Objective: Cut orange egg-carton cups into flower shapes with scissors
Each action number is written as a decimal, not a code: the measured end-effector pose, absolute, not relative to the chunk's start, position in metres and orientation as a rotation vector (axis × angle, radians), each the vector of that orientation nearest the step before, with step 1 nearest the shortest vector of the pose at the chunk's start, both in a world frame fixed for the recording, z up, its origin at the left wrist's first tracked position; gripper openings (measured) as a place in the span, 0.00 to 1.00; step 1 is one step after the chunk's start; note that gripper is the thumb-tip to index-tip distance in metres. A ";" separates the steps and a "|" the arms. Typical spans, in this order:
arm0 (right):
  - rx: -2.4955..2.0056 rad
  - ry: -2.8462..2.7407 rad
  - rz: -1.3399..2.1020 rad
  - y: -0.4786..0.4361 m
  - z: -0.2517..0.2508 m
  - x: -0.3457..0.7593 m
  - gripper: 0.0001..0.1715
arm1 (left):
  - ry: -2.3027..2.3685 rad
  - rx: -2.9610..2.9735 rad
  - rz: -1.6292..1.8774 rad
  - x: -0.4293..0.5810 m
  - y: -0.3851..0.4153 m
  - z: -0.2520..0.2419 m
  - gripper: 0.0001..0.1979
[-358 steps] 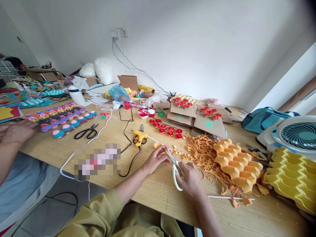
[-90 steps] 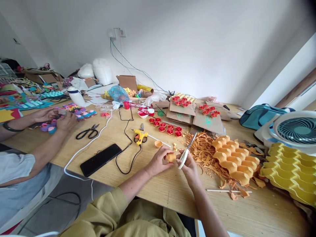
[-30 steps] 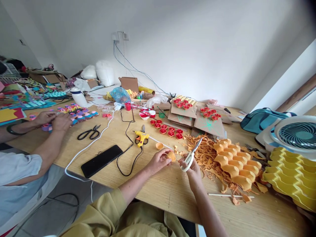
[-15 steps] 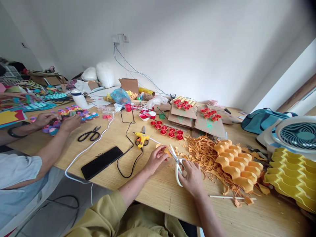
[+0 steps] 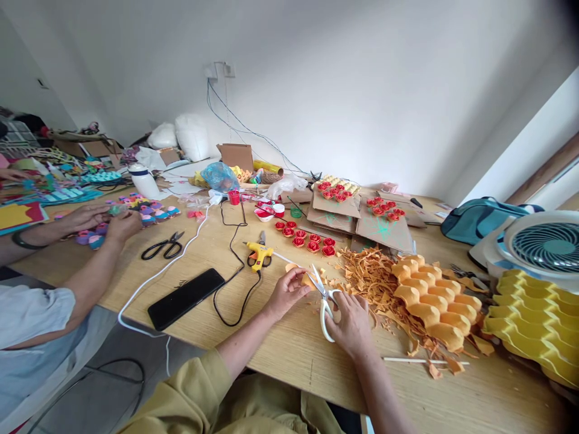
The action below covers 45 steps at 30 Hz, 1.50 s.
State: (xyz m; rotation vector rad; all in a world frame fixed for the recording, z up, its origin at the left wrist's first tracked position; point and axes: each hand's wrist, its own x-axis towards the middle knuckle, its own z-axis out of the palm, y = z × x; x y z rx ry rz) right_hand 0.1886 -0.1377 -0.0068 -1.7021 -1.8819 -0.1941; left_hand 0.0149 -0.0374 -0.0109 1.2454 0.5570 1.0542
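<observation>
My left hand (image 5: 289, 292) pinches a small orange piece of egg carton (image 5: 308, 281) between thumb and fingers. White-handled scissors (image 5: 326, 301) are in my right hand (image 5: 353, 322), fingers through the loops and blades parted. The blades point away from me and reach the edge of the orange piece. To the right of my right hand lies a heap of orange carton scraps (image 5: 368, 274), with an orange egg tray (image 5: 434, 298) resting against it. Beyond my hands stand several red carton roses (image 5: 313, 246).
A yellow hot glue gun (image 5: 260, 256), a black phone (image 5: 185, 298) and black scissors (image 5: 163, 246) lie left of my hands. At the far left, a co-worker's hands (image 5: 120, 223) hold a small greenish item. A yellow egg tray (image 5: 534, 325) and a fan (image 5: 552, 244) stand right.
The orange piece has turned slightly and shows more between my left fingers and the blades. A greenish item now shows in the co-worker's hands.
</observation>
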 end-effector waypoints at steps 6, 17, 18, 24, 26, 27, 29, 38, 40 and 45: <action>-1.667 -1.890 -0.193 -0.137 -0.008 0.191 0.08 | 0.558 1.236 1.062 0.015 -0.036 -0.014 0.24; -1.641 -1.848 -0.108 -0.135 -0.014 0.191 0.13 | 0.572 1.230 1.064 0.015 -0.035 -0.013 0.25; -1.640 -1.859 -0.093 -0.135 -0.013 0.191 0.13 | 0.570 1.228 1.065 0.015 -0.035 -0.013 0.25; -1.654 -1.876 -0.109 -0.136 -0.012 0.191 0.11 | 0.561 1.232 1.075 0.015 -0.035 -0.014 0.25; -1.634 -1.863 -0.080 -0.135 -0.013 0.191 0.11 | 0.567 1.231 1.079 0.014 -0.035 -0.013 0.25; -1.624 -1.852 -0.061 -0.135 -0.014 0.191 0.12 | 0.571 1.230 1.078 0.014 -0.035 -0.013 0.25; -1.612 -1.823 -0.029 -0.134 -0.016 0.191 0.13 | 0.575 1.236 1.076 0.013 -0.036 -0.011 0.25; -1.626 -1.648 0.180 -0.130 -0.023 0.195 0.19 | 0.535 1.283 1.028 0.011 -0.041 -0.005 0.25; -1.609 -1.630 0.256 -0.131 -0.020 0.194 0.19 | 0.529 1.271 1.019 0.011 -0.041 -0.006 0.25; -1.541 -1.589 0.467 -0.135 -0.011 0.191 0.18 | 0.464 1.115 0.981 0.010 -0.039 -0.007 0.24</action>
